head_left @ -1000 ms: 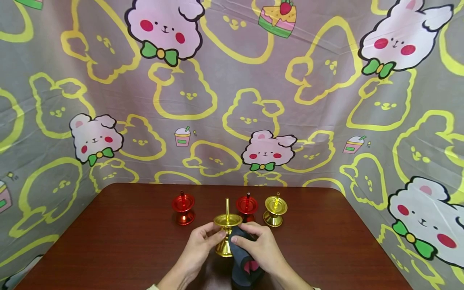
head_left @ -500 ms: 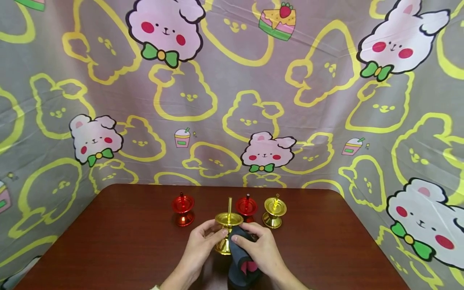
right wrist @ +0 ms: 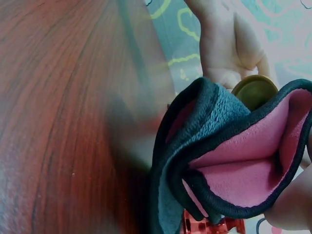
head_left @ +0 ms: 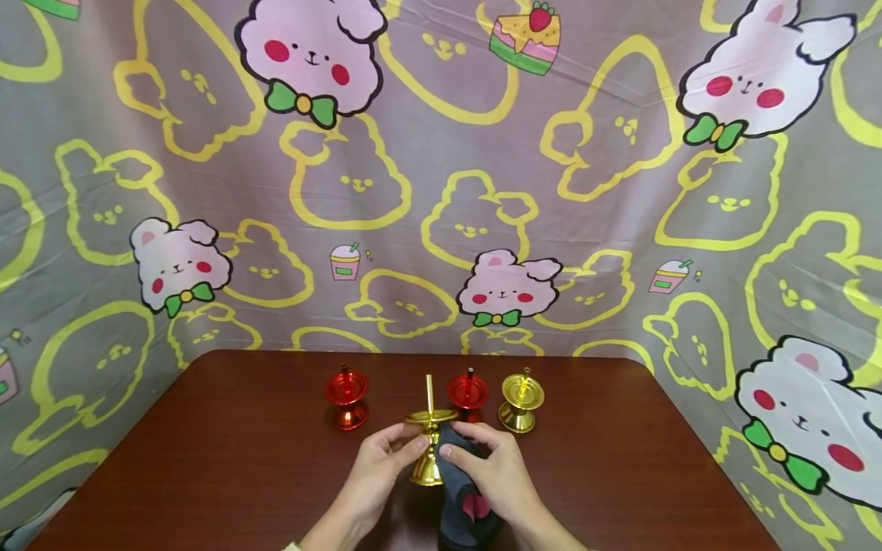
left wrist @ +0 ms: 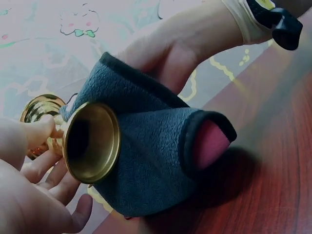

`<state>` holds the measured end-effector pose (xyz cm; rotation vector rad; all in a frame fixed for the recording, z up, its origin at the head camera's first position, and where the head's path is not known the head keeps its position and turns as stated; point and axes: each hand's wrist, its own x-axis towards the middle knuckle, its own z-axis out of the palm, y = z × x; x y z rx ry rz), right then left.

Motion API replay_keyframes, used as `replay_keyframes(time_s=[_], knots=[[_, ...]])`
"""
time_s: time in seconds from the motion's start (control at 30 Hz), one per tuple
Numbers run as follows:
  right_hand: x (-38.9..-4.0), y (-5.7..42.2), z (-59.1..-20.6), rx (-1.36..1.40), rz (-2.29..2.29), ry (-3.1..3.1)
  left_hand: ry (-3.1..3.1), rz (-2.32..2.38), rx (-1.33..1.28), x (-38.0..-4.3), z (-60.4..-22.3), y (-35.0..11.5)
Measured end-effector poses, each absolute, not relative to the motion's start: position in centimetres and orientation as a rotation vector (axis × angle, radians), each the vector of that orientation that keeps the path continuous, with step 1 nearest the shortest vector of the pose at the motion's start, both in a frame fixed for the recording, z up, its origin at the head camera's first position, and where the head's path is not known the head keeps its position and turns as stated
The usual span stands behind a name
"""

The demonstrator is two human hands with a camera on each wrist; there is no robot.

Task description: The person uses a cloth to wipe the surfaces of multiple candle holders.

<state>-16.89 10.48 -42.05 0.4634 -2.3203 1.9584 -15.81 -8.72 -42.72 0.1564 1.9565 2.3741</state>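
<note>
My left hand (head_left: 375,467) pinches a gold candle holder (head_left: 427,468) at its narrow stem, just under the dish. It is held off the table, its thin gold tube pointing up and its dish seen nearly edge-on. My right hand (head_left: 499,468) grips a folded dark grey cloth (head_left: 453,478) with pink lining, pressing it to the holder's right side. In the left wrist view the hollow base of the candle holder (left wrist: 95,144) faces the camera, with the cloth (left wrist: 146,156) against it. The right wrist view shows the pink lining (right wrist: 243,170); the cloth hides most of the holder.
Behind the hands, two red candle holders stand on the brown table (head_left: 207,459): one at left (head_left: 350,398), another in the middle (head_left: 468,392). A second gold candle holder (head_left: 521,402) is to their right. A patterned curtain (head_left: 386,229) hangs behind the table.
The held candle holder shifts slightly right, then back left, and now tilts so that its dish shows more edge-on. Both hands keep their grips; the standing holders stay put.
</note>
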Motion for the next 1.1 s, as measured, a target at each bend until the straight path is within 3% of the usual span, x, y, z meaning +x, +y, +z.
replay_keyframes(time_s=[0.6,1.1], knots=[[-17.1,11.0,-42.0,0.491,1.951,-2.368,1.941,2.277,0.266,-15.6,-42.9,-8.7],[-16.8,10.5,-41.7,0.499,1.963,-2.309,2.024,2.431,-0.078,-16.0,-42.2,-7.8]])
